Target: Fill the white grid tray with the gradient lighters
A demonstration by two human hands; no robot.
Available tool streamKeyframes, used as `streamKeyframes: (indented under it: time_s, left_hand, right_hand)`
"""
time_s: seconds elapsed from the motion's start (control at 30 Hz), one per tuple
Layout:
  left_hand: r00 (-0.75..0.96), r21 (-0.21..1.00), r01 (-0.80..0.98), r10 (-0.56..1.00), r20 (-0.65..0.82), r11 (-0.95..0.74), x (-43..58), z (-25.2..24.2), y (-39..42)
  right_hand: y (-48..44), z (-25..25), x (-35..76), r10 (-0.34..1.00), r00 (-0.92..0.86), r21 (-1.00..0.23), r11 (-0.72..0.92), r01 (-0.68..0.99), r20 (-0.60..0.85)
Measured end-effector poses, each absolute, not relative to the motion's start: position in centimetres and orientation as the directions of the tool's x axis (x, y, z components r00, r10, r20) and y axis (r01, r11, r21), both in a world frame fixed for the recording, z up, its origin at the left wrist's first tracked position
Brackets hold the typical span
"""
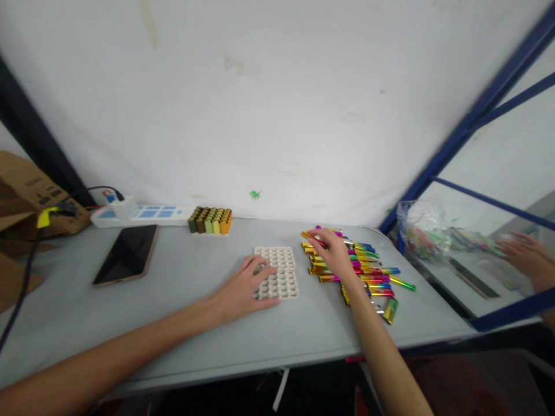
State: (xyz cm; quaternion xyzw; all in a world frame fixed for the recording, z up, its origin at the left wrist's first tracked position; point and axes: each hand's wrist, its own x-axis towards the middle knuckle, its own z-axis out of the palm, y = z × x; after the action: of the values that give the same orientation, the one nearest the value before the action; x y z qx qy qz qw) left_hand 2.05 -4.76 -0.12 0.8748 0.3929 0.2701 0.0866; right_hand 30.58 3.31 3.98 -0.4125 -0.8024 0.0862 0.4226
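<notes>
My left hand (254, 283) lies across a white tray (284, 284) with rows of round holes, its fingers spread and touching the tray's left side. To the right is a pile of shiny metallic tubes (368, 270) in gold, red, green, blue and purple. Over the pile's left part, my right hand (332, 251) pinches one gold and red tube (313, 238) between thumb and fingers. The holes under my left hand are hidden.
At the back stands a block of green, brown and gold tubes (210, 221). A phone (126, 254) lies left, near a white power strip (151, 215) and a brown paper bag (47, 196). Beyond a blue metal frame (455, 150), another person's hand (526, 254) is near clear plastic bags.
</notes>
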Motion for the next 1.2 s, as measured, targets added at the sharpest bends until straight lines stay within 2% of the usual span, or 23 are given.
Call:
streamKeyframes:
  time_s: [0.2,0.33,0.43,0.53,0.67,0.9,1.03,1.2]
  left_hand:
    - [0.544,0.374,0.630,0.731,0.413,-0.680,2.1,-0.6,-4.7]
    - [0.546,0.368,0.638,0.734,0.404,-0.677,2.2,-0.6,-4.8]
    - [0.557,0.360,0.648,0.740,0.377,-0.671,2.2,-0.4,-5.1]
    - [0.565,0.350,0.653,0.740,0.364,-0.671,2.2,-0.2,-5.2]
    - [0.575,0.337,0.655,0.735,0.359,-0.677,2.2,0.0,-5.2]
    - [0.581,0.327,0.651,0.727,0.366,-0.685,2.1,0.1,-5.0]
    - [0.582,0.326,0.646,0.722,0.375,-0.690,2.1,0.0,-5.0]
    - [0.593,0.307,0.649,0.716,0.368,-0.696,2.0,0.5,-5.3]
  right_hand:
    - [3.8,5.6,24.2,0.787,-0.348,-0.710,0.613,0.347,0.509]
    - [4.6,5.2,20.1,0.779,-0.396,-0.752,0.604,0.265,0.486]
    - [5.2,3.7,18.5,0.784,-0.415,-0.760,0.591,0.271,0.461]
    - [5.3,2.0,18.2,0.801,-0.399,-0.776,0.568,0.274,0.445]
    - [4.9,0.9,18.5,0.826,-0.368,-0.834,0.517,0.195,0.426]
    - [4.7,1.3,18.4,0.819,-0.409,-0.766,0.546,0.338,0.403]
    - [4.8,1.6,18.2,0.808,-0.440,-0.685,0.575,0.448,0.391]
    - [4.9,1.8,18.7,0.797,-0.398,-0.655,0.601,0.457,0.454]
